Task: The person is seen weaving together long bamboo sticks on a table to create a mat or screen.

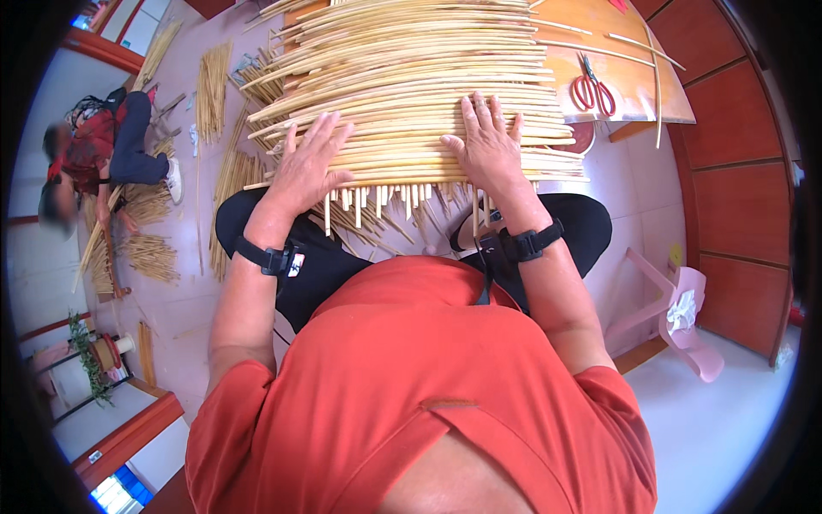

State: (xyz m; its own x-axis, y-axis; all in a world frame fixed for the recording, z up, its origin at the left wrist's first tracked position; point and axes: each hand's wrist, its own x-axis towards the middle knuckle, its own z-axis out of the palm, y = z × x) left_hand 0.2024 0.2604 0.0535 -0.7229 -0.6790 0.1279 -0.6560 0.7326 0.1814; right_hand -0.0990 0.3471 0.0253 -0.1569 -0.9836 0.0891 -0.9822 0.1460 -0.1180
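A wide panel of pale yellow canes (411,81), laid side by side, spreads over the table in front of me. My left hand (308,163) rests on its near left part with the fingers spread. On the near right part lies my right hand (490,146), its fingers also apart and flat on the canes. Neither hand grips anything. Below the panel's near edge, several cane ends (377,199) stick out toward my lap. Red-handled scissors (592,90) lie to the right of the panel.
Loose canes (658,86) lie on the orange tabletop (634,107) at right. Bundles of canes (212,90) cover the floor at left, where another person (103,154) works. A pink plastic stool (685,317) stands at lower right, near wooden cabinets (736,206).
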